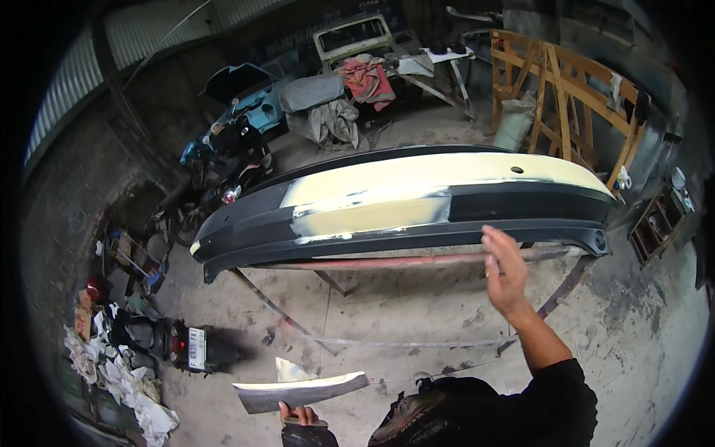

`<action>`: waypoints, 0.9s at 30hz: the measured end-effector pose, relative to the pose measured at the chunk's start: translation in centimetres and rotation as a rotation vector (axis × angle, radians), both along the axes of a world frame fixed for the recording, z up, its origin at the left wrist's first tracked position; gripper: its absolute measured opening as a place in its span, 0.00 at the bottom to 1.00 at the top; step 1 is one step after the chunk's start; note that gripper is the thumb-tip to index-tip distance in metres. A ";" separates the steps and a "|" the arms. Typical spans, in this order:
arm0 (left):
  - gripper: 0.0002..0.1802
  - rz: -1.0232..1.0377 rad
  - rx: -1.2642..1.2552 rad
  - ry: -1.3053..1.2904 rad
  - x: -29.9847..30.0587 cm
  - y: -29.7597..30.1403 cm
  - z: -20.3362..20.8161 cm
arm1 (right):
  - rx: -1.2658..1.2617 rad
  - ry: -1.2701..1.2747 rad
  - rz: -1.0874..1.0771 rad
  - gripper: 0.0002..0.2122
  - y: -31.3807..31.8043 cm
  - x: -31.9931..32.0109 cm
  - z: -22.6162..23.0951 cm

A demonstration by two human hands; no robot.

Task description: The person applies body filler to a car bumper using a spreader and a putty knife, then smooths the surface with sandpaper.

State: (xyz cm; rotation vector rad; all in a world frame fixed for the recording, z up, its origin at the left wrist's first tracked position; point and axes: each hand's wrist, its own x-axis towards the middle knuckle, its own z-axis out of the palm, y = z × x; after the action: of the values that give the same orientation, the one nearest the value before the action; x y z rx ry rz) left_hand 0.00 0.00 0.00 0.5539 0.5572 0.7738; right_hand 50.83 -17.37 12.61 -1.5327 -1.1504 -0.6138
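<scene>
A long black car bumper (506, 206) lies across a metal stand in front of me, with broad cream filler patches (372, 216) on its left and upper parts. My right hand (506, 276) is raised by the bumper's near lower edge, its fingers stretched and thumb apart, with nothing visible in it. Low in the view, my left hand (299, 414) grips a grey board (302, 395) by its near edge. Cream putty lines the board's far edge. A pale, smeared triangular piece (290, 370), perhaps a spreader, sticks up behind it. Part of the left hand's grip is hidden.
The stand's red-brown bar (372, 263) and legs sit under the bumper. A motorcycle (182, 346) and crumpled paper (134, 380) are on the left. Behind are covered vehicle parts (313, 93) and a wooden frame (558, 97). A small rack (659, 220) stands at right.
</scene>
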 end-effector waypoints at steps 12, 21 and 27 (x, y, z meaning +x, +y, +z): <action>0.40 -0.027 0.008 -0.090 9.9 10.7 2.8 | -0.222 0.399 0.453 0.12 9.2 -7.8 -5.2; 0.40 -0.196 0.127 -0.044 10.3 21.2 2.0 | -0.394 0.900 0.664 0.13 17.8 -16.4 -8.3; 0.37 -0.349 0.209 -0.023 11.4 24.1 3.9 | -0.344 1.123 0.855 0.18 24.4 -20.9 -8.2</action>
State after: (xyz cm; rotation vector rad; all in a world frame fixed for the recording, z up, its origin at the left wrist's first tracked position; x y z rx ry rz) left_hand 11.37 24.12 3.86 0.8099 0.3462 0.5073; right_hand 29.94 7.02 4.41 -1.1571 -0.8599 0.9616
